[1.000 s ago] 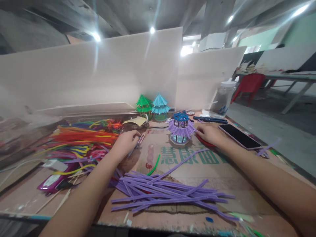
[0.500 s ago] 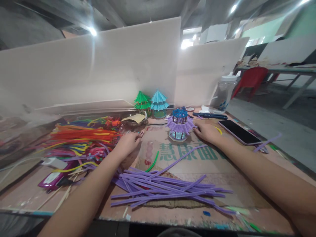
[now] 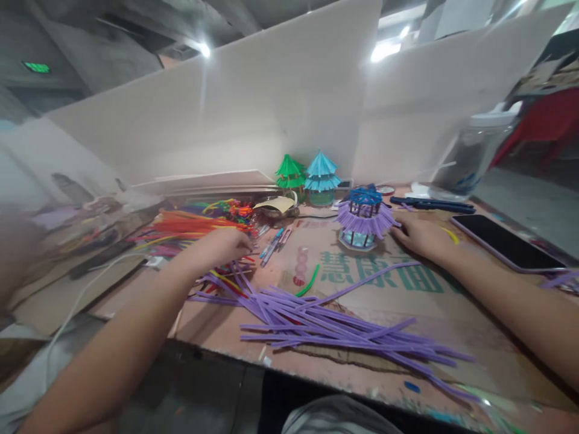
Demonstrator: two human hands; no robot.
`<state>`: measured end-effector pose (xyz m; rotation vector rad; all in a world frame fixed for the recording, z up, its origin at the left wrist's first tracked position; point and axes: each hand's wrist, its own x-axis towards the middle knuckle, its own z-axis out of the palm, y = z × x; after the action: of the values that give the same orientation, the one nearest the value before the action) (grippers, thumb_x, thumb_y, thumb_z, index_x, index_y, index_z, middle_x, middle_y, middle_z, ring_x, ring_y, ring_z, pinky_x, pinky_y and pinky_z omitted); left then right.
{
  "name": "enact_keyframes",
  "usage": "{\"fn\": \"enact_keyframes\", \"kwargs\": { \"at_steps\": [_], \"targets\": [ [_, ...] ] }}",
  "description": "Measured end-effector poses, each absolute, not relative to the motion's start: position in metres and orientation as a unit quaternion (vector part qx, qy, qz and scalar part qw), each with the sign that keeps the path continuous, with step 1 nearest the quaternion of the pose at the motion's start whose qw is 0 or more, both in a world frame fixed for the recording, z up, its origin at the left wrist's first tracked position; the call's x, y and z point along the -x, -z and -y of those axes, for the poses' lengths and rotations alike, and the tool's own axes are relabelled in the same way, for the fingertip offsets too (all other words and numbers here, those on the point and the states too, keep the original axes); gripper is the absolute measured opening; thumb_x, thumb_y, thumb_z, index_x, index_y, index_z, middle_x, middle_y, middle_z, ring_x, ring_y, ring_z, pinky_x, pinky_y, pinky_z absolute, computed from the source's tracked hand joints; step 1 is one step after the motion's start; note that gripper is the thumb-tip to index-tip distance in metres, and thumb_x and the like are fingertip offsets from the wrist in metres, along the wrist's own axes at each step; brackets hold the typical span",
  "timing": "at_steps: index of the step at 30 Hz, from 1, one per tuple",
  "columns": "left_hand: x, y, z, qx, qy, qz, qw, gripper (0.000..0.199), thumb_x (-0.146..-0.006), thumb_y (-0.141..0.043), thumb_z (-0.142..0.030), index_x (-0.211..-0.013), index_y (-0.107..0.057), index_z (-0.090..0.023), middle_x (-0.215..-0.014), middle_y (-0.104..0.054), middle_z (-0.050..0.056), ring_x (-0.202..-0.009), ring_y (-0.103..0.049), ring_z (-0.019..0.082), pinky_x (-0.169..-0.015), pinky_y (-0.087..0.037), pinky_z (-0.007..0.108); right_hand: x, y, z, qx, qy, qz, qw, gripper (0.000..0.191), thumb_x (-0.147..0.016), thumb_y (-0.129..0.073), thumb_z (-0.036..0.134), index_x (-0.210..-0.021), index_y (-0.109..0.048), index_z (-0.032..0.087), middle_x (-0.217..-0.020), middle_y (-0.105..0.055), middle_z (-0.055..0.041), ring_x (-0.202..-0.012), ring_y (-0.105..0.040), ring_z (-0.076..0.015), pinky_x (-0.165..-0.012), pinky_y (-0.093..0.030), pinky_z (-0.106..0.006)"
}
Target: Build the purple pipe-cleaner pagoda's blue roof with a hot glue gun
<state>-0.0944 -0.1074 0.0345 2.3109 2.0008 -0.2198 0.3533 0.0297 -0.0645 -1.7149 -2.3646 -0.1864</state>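
My left hand [image 3: 230,246] hovers at the right edge of a pile of mixed pipe cleaners [image 3: 190,223], mostly orange, its fingers curled down and partly hidden; what they hold, if anything, I cannot make out. On the right, my right hand [image 3: 423,238] rests with bent fingers against the side of a small pavilion model [image 3: 365,218]. That model has a purple pipe-cleaner fringe, dark posts and a blue ring on top. Any small thing between those fingertips is hidden. Loose purple pipe cleaners [image 3: 335,319] lie across the printed cardboard [image 3: 384,310] between my arms.
Behind stand a green pavilion [image 3: 289,173] and a light blue one [image 3: 322,178]. Several pens [image 3: 274,246] lie right of my left hand. A phone [image 3: 509,242], a dark cutter-like tool [image 3: 432,205] and a clear jug [image 3: 470,157] are at the right. White boards [image 3: 248,108] rise behind.
The view has turned left, so things on the table appear further right. My left hand has drawn left over the pile, uncovering the pens. My right hand stays beside the purple pavilion.
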Motion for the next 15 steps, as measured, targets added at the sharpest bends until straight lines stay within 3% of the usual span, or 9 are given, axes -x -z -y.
{"fn": "enact_keyframes", "kwargs": {
  "at_steps": [7, 9, 13, 15],
  "targets": [
    [0.100, 0.010, 0.123, -0.734, 0.118, -0.668, 0.029, 0.019, -0.076, -0.065, -0.022, -0.088, -0.080, -0.025, -0.088, -0.079, 0.007, -0.087, -0.072, 0.025, -0.077, -0.048, 0.027, -0.351, 0.059, -0.027, 0.587, 0.062, 0.803, 0.086, 0.043, -0.099, -0.036, 0.040, -0.127, -0.060, 0.017, -0.120, -0.070, -0.0181, -0.096, -0.067, -0.0311, -0.072, -0.042, -0.034],
    [0.102, 0.005, 0.122, -0.734, 0.109, -0.670, 0.025, 0.021, -0.079, -0.062, -0.023, -0.090, -0.080, -0.026, -0.089, -0.079, 0.005, -0.087, -0.072, 0.023, -0.077, -0.048, 0.026, -0.350, 0.058, -0.026, 0.586, 0.064, 0.804, 0.085, 0.041, -0.099, -0.037, 0.040, -0.127, -0.060, 0.020, -0.124, -0.069, -0.0160, -0.098, -0.066, -0.0304, -0.073, -0.042, -0.034],
    [0.114, -0.024, 0.123, -0.723, 0.066, -0.687, -0.010, 0.033, -0.089, -0.049, -0.027, -0.107, -0.075, -0.027, -0.112, -0.076, 0.005, -0.102, -0.069, 0.021, -0.085, -0.047, 0.025, -0.350, 0.058, -0.028, 0.597, 0.062, 0.796, 0.079, 0.042, -0.099, -0.039, 0.039, -0.130, -0.058, 0.019, -0.117, -0.071, -0.0175, -0.094, -0.067, -0.0315, -0.070, -0.041, -0.034],
    [0.126, -0.038, 0.134, -0.701, 0.072, -0.709, -0.022, 0.033, -0.089, -0.047, -0.031, -0.102, -0.076, -0.025, -0.106, -0.077, 0.007, -0.098, -0.069, 0.023, -0.082, -0.047, 0.027, -0.351, 0.059, -0.030, 0.596, 0.062, 0.797, 0.079, 0.041, -0.098, -0.041, 0.038, -0.129, -0.059, 0.019, -0.117, -0.071, -0.0181, -0.094, -0.067, -0.0318, -0.069, -0.041, -0.035]
  ]
}}
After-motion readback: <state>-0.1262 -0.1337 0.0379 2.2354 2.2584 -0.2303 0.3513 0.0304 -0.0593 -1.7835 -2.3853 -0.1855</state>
